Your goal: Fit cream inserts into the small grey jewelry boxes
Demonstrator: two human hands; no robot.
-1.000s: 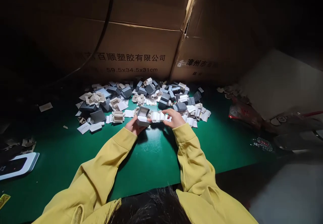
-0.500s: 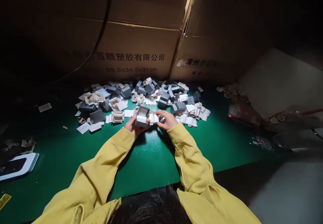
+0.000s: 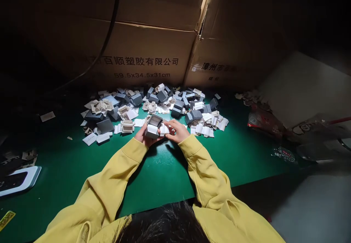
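Wrapped round a small grey hinged gift box [image 3: 152,133], my left hand [image 3: 141,135] keeps it tilted toward me above the table. The box's lid stands up, with printing on its inner face, and a white lining fills the base. Between the fingers of my right hand [image 3: 177,131] is a folded white card insert [image 3: 163,129], close against the box's right side. Part of the insert is hidden by those fingers. Behind my hands spreads a heap of grey boxes [image 3: 162,96] and loose card inserts [image 3: 127,126].
Large brown cartons [image 3: 148,45] stand along the back of the green table [image 3: 164,177]. At the left lies a white tray-like object [image 3: 33,177] with a dark top. Clear plastic packaging [image 3: 261,122] is at the right. A dark cable [image 3: 109,34] hangs at upper left.
My right hand has moved left, bringing the white card insert closer against the grey box. The box in my left hand has shifted slightly left.
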